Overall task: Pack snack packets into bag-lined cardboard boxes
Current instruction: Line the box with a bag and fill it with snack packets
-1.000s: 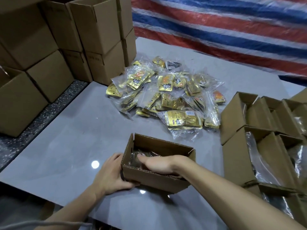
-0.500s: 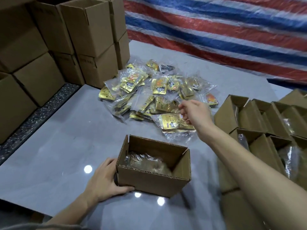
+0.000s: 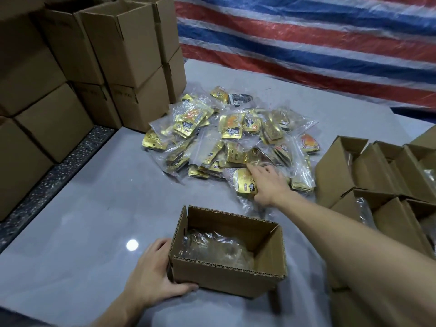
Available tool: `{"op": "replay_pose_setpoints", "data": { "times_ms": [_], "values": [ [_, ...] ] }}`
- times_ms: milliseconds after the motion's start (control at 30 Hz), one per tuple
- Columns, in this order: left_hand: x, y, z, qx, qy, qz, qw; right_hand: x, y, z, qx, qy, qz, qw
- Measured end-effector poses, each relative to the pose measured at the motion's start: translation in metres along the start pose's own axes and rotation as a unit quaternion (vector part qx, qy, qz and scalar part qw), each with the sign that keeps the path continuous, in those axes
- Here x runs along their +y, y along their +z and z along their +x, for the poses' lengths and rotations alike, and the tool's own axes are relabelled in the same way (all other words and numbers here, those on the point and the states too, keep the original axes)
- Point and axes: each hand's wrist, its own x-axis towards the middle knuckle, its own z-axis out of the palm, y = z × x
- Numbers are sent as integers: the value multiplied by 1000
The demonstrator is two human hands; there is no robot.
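A small open cardboard box point(image 3: 224, 279) stands near the front of the grey table, with a crumpled clear plastic bag point(image 3: 212, 246) lining its bottom. My left hand point(image 3: 151, 277) grips its near left corner, thumb along the front wall's base. Beyond it lies a pile of gold snack packets point(image 3: 231, 131) in clear bags. My right hand point(image 3: 269, 185) reaches onto the pile's near edge. Its fingers lie spread over a clear bag of gold packets point(image 3: 244, 182), thumb at the bag's near side.
Tall stacks of brown cartons point(image 3: 122, 43) fill the left and back left. Several open bag-lined boxes point(image 3: 377, 171) crowd the right edge under my right forearm. A red, white and blue striped tarp point(image 3: 306, 43) hangs behind. A dark speckled strip point(image 3: 47, 180) borders the table's left side.
My right hand left the inside of the box, swung out to the pile and has come down on a bag of gold packets. My left hand stays on the box.
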Motion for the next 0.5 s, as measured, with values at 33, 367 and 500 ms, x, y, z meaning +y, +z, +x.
{"op": "replay_pose_setpoints", "data": {
  "times_ms": [33,367,500],
  "values": [
    [0,0,0,1,-2,-2,1000,2,0,1,5,8,-17,1000],
    [-1,0,-1,-1,-6,-4,1000,25,16,-32,33,67,216,973],
    [-1,-1,-1,2,-8,-13,1000,34,7,-48,73,64,259,961]
  ]
}}
